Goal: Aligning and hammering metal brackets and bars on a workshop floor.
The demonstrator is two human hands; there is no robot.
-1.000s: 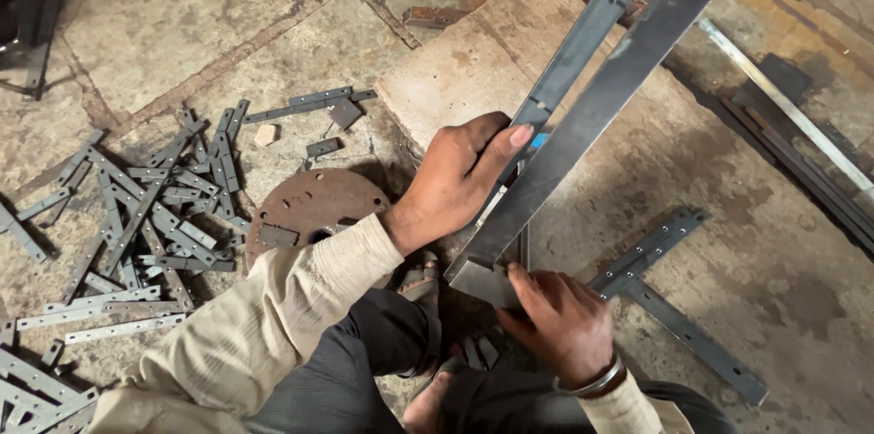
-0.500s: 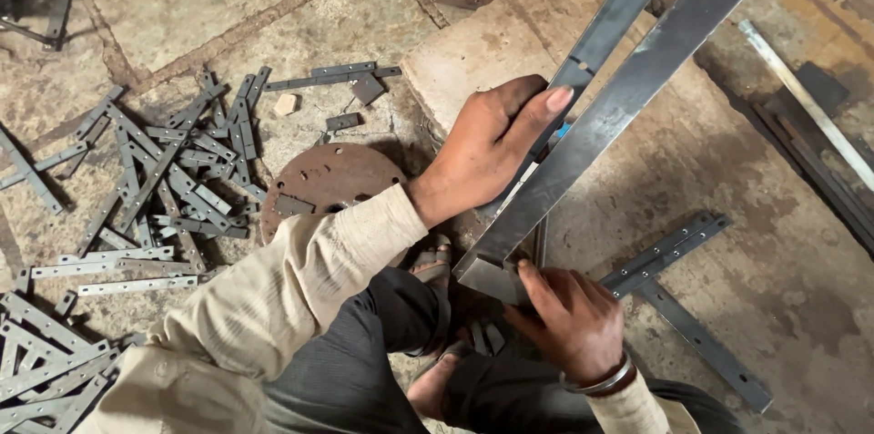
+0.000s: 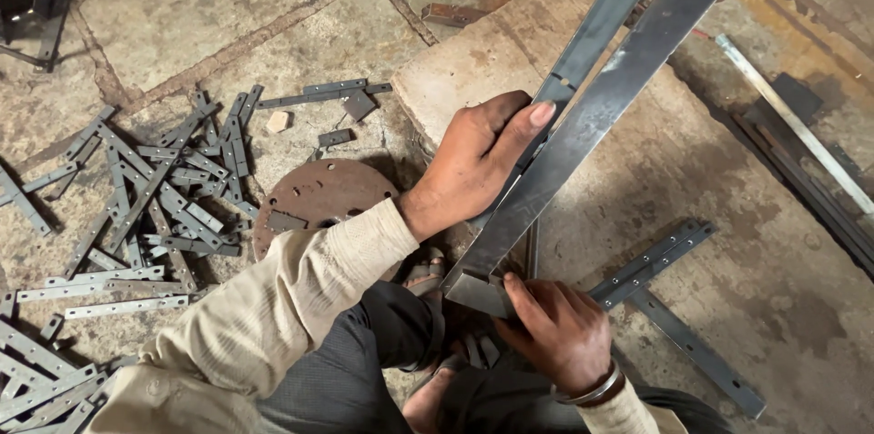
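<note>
A rough metalworking workshop: cut steel strips (image 3: 137,206) litter the cracked stone floor (image 3: 200,6) beside a rusty disc (image 3: 319,202).

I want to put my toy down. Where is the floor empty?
Bare stone lies at the top, above the pile of metal strips. The slab right of the long bars is also bare. It is crowded around the strips and rusty disc.

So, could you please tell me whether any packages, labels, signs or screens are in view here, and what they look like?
None in view: only bare metal strips, a rusty round disc and the long flat bar that both hands hold.
</note>
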